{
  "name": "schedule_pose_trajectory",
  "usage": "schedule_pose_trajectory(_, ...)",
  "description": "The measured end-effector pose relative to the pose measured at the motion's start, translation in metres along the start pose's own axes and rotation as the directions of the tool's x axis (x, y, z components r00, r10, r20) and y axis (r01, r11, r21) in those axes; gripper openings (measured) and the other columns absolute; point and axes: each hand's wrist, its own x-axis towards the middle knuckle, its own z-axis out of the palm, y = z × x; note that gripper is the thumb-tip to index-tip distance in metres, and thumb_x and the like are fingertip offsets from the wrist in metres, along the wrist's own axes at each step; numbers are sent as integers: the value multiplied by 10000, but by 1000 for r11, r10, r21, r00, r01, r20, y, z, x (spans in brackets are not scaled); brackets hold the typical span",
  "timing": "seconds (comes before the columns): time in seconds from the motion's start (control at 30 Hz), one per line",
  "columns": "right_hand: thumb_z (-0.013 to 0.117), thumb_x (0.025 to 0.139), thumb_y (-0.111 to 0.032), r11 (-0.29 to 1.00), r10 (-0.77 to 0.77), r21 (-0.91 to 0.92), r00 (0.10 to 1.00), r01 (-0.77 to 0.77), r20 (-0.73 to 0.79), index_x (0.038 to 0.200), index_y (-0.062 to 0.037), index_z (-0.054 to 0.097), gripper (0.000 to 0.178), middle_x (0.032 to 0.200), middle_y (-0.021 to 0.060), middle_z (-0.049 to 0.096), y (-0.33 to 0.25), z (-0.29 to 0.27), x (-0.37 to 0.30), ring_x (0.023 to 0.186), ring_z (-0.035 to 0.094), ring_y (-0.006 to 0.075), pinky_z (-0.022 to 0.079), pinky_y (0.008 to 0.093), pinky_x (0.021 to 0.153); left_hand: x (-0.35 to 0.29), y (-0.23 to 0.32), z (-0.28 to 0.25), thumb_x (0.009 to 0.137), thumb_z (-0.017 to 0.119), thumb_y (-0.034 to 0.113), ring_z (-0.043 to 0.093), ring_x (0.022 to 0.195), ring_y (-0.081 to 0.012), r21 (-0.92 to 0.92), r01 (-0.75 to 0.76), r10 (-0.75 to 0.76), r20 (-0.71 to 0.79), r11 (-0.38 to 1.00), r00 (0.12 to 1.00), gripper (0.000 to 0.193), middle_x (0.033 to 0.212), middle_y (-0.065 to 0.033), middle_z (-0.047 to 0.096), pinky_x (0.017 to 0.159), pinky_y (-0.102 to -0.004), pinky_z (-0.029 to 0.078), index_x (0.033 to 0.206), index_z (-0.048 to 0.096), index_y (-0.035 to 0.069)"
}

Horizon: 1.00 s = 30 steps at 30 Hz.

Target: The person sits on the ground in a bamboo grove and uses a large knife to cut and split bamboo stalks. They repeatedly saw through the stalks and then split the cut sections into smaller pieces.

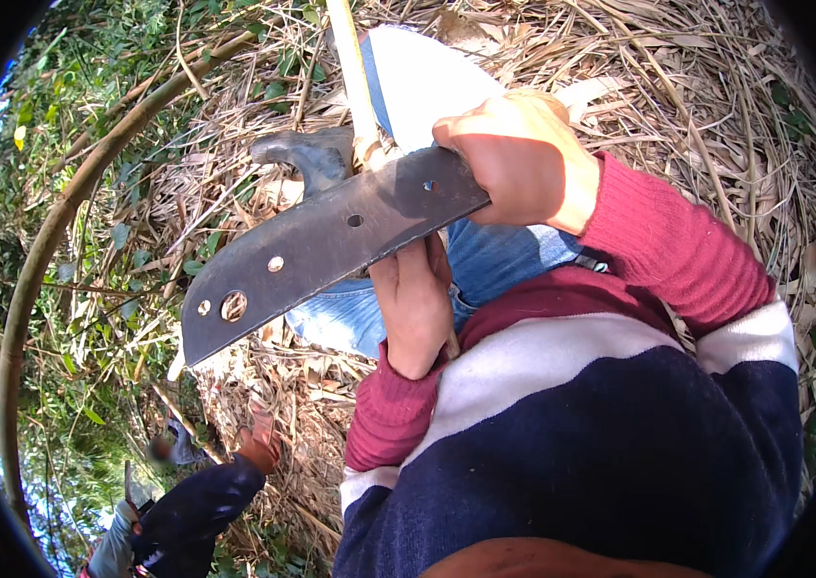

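Observation:
My right hand (523,159) is closed around the grip end of a machete (321,241); the handle itself is hidden in my fist. The broad dark blade, pierced with several round holes, points down to the left across my lap. Below the blade, my left hand (414,313) is closed around a thin pale cane stalk (355,72), its fingertips partly covered by the blade. Upward, the stalk runs past my knee. Where the blade crosses the stalk, I cannot tell whether they touch.
Dry leaves (677,87) and straw cover the ground. A dark shoe (316,159) and my jeans (514,250) lie beneath the blade. A thick curved stem (37,260) arches along the left, beside green undergrowth. Another person (196,511) in dark trousers is at the lower left.

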Motion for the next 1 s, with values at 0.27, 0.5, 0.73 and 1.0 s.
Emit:
schedule_pose_trajectory(0.27,803,652,-246,999,-31,-38,999,30,-20,916,-68,601,377,766,130,674,29,19,3,745,693,344,538,436,670,7,-3,3,1091,436,263,268,476,-48,9,70,-70,-18,997,997,300,607,54,311,432,-239,191,845,487,98)
schedule_pose_trajectory(0.5,779,681,-284,999,33,8,996,-32,-86,875,-48,608,350,788,143,657,19,22,-1,784,678,367,530,443,696,8,-2,-1,1085,428,276,289,487,-59,-69,64,-62,21,996,998,259,636,35,356,441,-235,239,1003,551,63)
schedule_pose_trajectory(0.73,751,701,-262,990,130,70,980,-121,-151,884,-36,602,327,814,163,643,-6,19,-14,833,664,369,518,436,731,7,0,-15,1085,427,348,357,525,-84,-225,80,-54,119,971,991,329,697,5,419,478,-226,298,1154,556,54)
schedule_pose_trajectory(1.0,749,724,-227,992,116,72,980,-106,-161,909,-36,569,321,801,137,625,-14,21,-16,837,648,362,499,455,703,2,0,-13,1076,436,341,353,529,-74,-188,32,-13,102,982,995,318,700,13,417,472,-218,285,1154,562,59)
